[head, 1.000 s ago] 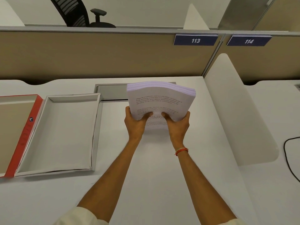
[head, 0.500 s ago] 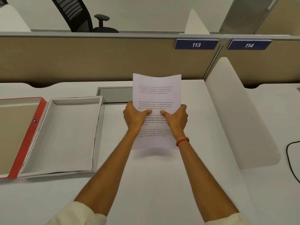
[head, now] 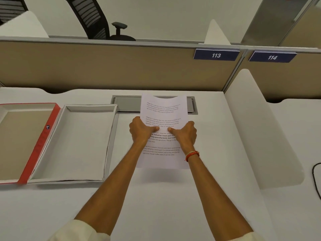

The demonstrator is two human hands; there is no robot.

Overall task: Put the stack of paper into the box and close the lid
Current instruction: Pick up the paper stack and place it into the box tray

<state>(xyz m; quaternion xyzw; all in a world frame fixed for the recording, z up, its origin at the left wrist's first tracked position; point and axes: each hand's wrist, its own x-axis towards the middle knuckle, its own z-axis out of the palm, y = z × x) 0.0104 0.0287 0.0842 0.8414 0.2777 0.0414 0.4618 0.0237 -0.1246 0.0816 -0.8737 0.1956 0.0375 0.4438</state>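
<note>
I hold a stack of printed white paper [head: 163,110] upright above the desk, its printed face toward me. My left hand [head: 141,131] grips its left edge and my right hand [head: 185,133] grips its right edge, thumbs on the front. The stack's lower edge hangs just above the desk and casts a shadow. To the left lies the open white box [head: 111,140], empty. Its red-edged lid [head: 40,145] lies flat further left, hinged to the box.
A grey cable hatch [head: 125,104] is set in the desk behind the paper. A white curved divider [head: 257,129] stands on the right, with a black cable [head: 315,180] beyond it. A beige partition [head: 104,66] closes the back of the desk.
The stack has swung from tilted flat, with its far edge showing, to upright facing me. Both hands have slid from its near end to its sides.
</note>
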